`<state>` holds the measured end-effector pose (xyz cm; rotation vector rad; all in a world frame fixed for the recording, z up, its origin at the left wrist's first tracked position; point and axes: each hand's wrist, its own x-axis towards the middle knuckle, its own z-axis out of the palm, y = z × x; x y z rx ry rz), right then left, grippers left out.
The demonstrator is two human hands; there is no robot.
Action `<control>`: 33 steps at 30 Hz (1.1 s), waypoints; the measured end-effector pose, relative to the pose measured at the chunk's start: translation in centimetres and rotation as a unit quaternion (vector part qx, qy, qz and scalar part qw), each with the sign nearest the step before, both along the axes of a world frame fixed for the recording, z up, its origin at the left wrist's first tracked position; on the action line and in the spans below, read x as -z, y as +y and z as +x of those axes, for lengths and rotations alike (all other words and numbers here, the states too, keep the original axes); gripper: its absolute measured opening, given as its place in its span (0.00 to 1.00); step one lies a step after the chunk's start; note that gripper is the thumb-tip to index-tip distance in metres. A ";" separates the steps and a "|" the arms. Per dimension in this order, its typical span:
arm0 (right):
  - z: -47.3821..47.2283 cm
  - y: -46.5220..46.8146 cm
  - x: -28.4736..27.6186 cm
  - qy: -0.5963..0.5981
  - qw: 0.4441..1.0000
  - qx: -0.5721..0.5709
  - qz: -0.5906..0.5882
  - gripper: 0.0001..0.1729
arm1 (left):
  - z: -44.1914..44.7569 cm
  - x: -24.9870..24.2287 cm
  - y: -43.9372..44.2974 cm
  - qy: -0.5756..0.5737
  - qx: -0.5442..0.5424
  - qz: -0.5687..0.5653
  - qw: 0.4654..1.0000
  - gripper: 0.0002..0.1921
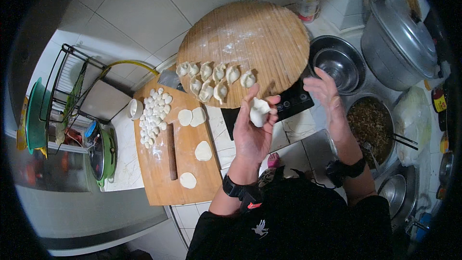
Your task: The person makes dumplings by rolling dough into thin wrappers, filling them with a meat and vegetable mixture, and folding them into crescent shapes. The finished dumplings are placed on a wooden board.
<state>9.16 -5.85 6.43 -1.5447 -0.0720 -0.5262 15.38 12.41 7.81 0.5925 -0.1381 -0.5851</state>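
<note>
My left hand (254, 133) holds a white dumpling (259, 112) in its curled fingers, just in front of a round wooden board (245, 32). On that board, pleated dumplings (219, 72) stand in two rows near the front left edge, among patches of flour. My right hand (325, 94) is raised and slightly blurred, with nothing in it and its fingers apart. Below and to its right is a metal bowl of minced filling (370, 122), with a spoon (371, 153) in it and a pair of dark chopsticks (406, 141) at its rim.
A wooden cutting board (158, 184) at left carries a rolling pin (172, 151), many small dough pieces (155, 112) and several flat wrappers (204, 150). Nested metal bowls (337, 65) and a large lidded pot (400, 39) stand at right. A black cooktop (294, 103) lies partly under the round board.
</note>
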 end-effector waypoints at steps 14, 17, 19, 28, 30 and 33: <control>-0.2 1.4 1.9 0.094 0.995 0.000 0.029 0.34 | 7.2 2.8 1.8 -0.372 -0.366 0.401 0.753 0.15; -0.2 1.4 1.8 0.106 0.994 0.000 0.037 0.33 | 6.5 1.9 3.2 -0.309 -0.416 0.418 0.746 0.15; -0.2 1.5 2.0 0.119 0.992 -0.006 0.036 0.33 | 6.0 1.5 3.3 -0.368 -0.363 0.542 0.663 0.16; -0.3 1.5 2.7 0.150 0.988 -0.031 0.036 0.30 | 7.6 1.3 1.2 -0.426 -0.313 0.681 0.507 0.07; -0.5 1.3 2.8 0.158 0.987 -0.017 0.041 0.30 | 7.3 1.4 1.8 -0.416 -0.332 0.655 0.537 0.06; -0.7 1.1 2.9 0.162 0.985 -0.024 0.055 0.30 | 6.4 1.8 2.3 -0.387 -0.342 0.631 0.580 0.05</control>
